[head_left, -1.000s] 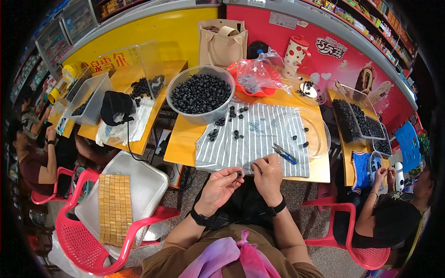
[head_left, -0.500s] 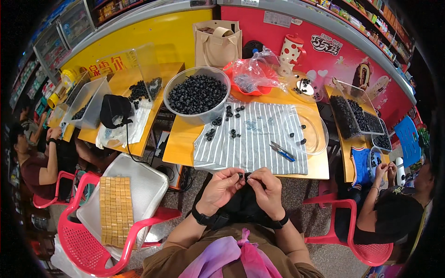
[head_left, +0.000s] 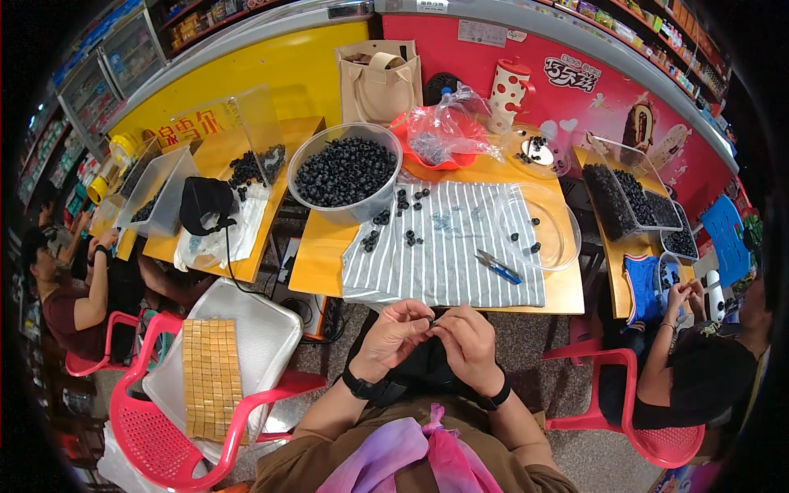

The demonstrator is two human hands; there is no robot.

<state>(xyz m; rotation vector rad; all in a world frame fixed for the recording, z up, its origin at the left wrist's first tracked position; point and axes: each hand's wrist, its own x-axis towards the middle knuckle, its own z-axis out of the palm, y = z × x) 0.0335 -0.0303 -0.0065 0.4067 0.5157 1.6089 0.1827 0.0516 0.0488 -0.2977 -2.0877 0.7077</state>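
Observation:
In front of my body, just off the near table edge, my left hand (head_left: 393, 338) pinches a small round black part (head_left: 430, 320) between thumb and fingertips. My right hand (head_left: 468, 345) is closed close against it, its fingertips pressed together at the same part; whatever else they grip is too small to make out. Beyond my hands a grey-and-white striped cloth (head_left: 394, 281) covers the table, with several loose black parts (head_left: 413, 238) on it. Blue-handled snips (head_left: 500, 268) lie at its right side, beside a clear round lid (head_left: 572, 251) with a few black parts.
A large clear tub (head_left: 339, 215) of black parts stands at the back left, near a red bowl (head_left: 472, 156) with a plastic bag. A pink chair (head_left: 156, 411) bearing a cushion is at my left. Co-workers sit left (head_left: 78, 287) and right (head_left: 707, 361), at side tables.
My fingers have shifted slightly around the black part, with the right fingertips now closed more over it. The view has tilted a little; the table things stay in place.

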